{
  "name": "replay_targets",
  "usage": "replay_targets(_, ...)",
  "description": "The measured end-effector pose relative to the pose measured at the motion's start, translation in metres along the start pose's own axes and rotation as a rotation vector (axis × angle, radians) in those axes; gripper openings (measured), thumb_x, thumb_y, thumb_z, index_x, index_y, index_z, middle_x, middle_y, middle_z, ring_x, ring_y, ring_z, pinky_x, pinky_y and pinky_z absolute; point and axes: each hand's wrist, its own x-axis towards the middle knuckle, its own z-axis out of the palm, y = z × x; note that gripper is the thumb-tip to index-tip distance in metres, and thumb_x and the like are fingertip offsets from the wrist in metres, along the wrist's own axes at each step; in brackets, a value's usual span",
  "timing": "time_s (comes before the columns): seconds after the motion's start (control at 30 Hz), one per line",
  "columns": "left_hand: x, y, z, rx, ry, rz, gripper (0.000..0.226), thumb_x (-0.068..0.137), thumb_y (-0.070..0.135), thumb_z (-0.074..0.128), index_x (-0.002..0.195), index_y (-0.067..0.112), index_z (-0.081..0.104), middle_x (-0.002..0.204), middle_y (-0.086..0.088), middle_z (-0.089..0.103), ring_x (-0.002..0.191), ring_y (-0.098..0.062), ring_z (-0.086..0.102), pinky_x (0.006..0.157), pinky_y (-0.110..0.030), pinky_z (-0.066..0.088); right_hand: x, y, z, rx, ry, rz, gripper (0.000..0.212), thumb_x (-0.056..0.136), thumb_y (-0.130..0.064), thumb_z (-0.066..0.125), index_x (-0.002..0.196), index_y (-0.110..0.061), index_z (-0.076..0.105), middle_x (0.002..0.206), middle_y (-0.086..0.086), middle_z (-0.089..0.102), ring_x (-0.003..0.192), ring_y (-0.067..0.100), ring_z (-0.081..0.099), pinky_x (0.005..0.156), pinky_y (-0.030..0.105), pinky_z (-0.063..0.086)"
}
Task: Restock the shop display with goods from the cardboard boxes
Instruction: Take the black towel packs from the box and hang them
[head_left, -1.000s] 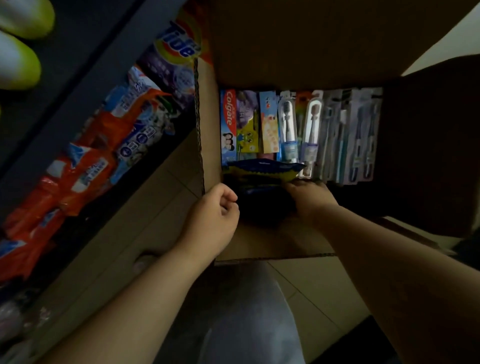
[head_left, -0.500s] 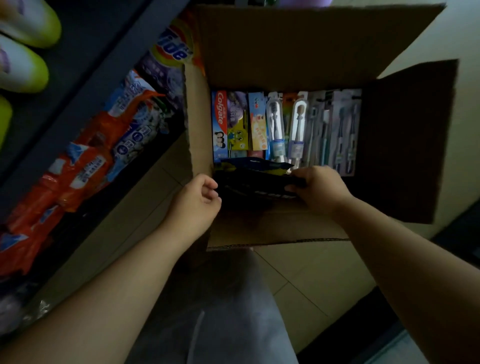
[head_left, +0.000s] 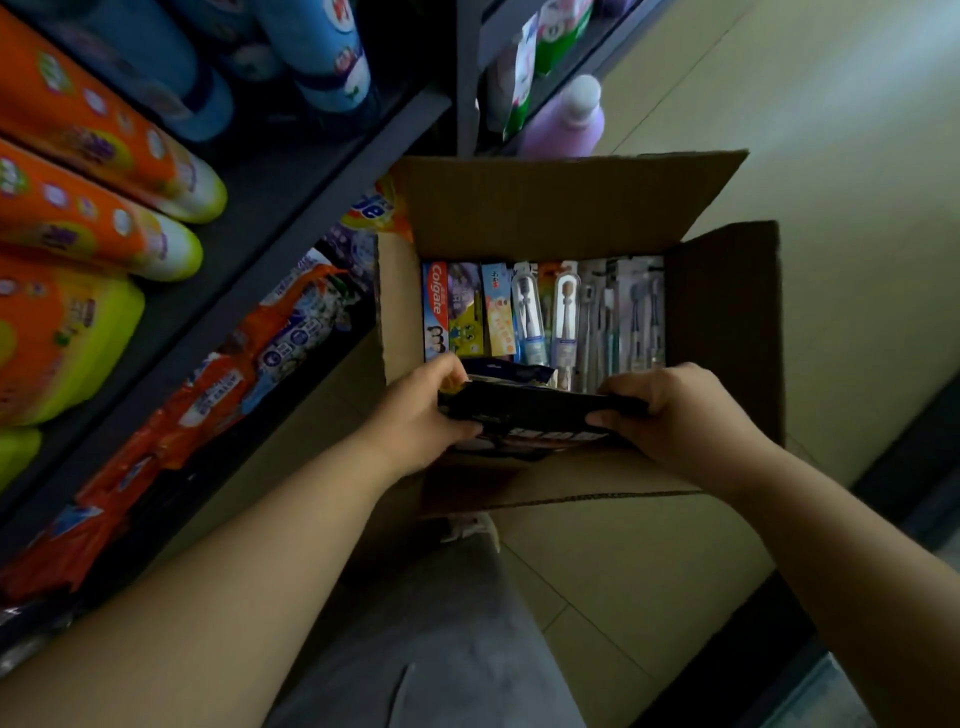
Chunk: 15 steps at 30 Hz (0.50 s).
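An open cardboard box (head_left: 566, 213) stands on the floor beside the shop shelves. Inside stand toothpaste boxes (head_left: 436, 312) at the left and several toothbrush packs (head_left: 597, 317) to the right. Over the box's near side I hold a stack of dark flat packs (head_left: 524, 410) with white lettering. My left hand (head_left: 421, 415) grips its left end and my right hand (head_left: 670, 410) grips its right end. A blue and yellow pack (head_left: 509, 371) lies just behind the stack.
The dark shelf unit (head_left: 291, 197) at the left carries orange detergent bags (head_left: 88, 135), blue bottles (head_left: 322, 52) and orange refill pouches (head_left: 218, 389) lower down. A lilac bottle (head_left: 571, 119) stands behind the box. Beige floor tiles (head_left: 831, 156) lie to the right. My grey trouser leg (head_left: 431, 649) is below.
My left hand, curled and holding nothing beside the box, has come in and taken the stack's left end. The stack has risen out of the box, and my view has tilted upward.
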Motion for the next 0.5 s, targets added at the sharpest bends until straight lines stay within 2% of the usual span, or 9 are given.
replay_targets(0.07,0.000,-0.007,0.010,0.043,0.010,-0.015,0.027,0.080,0.005,0.071,0.096,0.017,0.053,0.106,0.003,0.059,0.105,-0.016,0.054,0.083,-0.028,0.047,-0.001,0.001,0.011,0.009,0.001,-0.002,0.017,0.089,-0.023,0.065,0.104,-0.017,0.071,0.087,-0.008,0.067,0.073,0.007,0.061,0.069,0.022,0.054)
replay_targets(0.13,0.001,-0.017,0.019,0.085,-0.001,-0.035,0.034,0.081,0.007,0.071,0.104,0.026,0.057,0.115,0.005,0.060,0.110,-0.014,0.054,0.091,-0.030,0.046,-0.001,0.004,0.021,0.002,-0.019,0.004,0.018,0.090,-0.023,0.064,0.106,-0.017,0.071,0.092,-0.004,0.071,0.080,0.012,0.065,0.075,0.029,0.056)
replay_targets(0.2,0.004,-0.026,0.025,0.079,-0.016,-0.057,0.043,0.081,0.009,0.072,0.119,0.025,0.061,0.125,0.002,0.060,0.119,-0.017,0.052,0.102,-0.037,0.044,0.001,0.010,0.029,-0.010,-0.013,0.005,0.020,0.091,-0.021,0.063,0.108,-0.016,0.070,0.094,0.002,0.072,0.083,0.019,0.068,0.076,0.038,0.057)
replay_targets(0.33,0.019,-0.027,0.028,0.095,-0.013,-0.050,0.038,0.082,0.017,0.073,0.119,0.022,0.065,0.118,0.003,0.066,0.112,-0.016,0.057,0.098,-0.041,0.047,0.007,0.028,0.041,-0.098,0.162,-0.032,0.023,0.087,-0.023,0.062,0.105,-0.011,0.071,0.098,0.005,0.067,0.083,0.022,0.066,0.069,0.036,0.058)
replay_targets(0.43,0.035,-0.023,0.029,0.130,-0.022,-0.048,0.029,0.084,0.018,0.070,0.112,0.021,0.066,0.112,0.001,0.067,0.107,-0.017,0.059,0.094,-0.040,0.049,0.018,0.039,0.050,-0.121,0.202,0.083,0.040,0.086,-0.032,0.057,0.122,-0.014,0.064,0.112,0.005,0.054,0.097,0.020,0.057,0.076,0.036,0.057)
replay_targets(0.5,0.044,-0.024,0.029,0.083,-0.030,-0.071,0.025,0.084,0.016,0.070,0.109,0.017,0.067,0.110,0.000,0.067,0.106,-0.018,0.059,0.095,-0.040,0.048,0.026,0.043,0.055,0.089,0.228,0.286,0.053,0.085,-0.029,0.065,0.135,-0.019,0.050,0.122,-0.003,0.045,0.105,0.013,0.050,0.089,0.030,0.051)
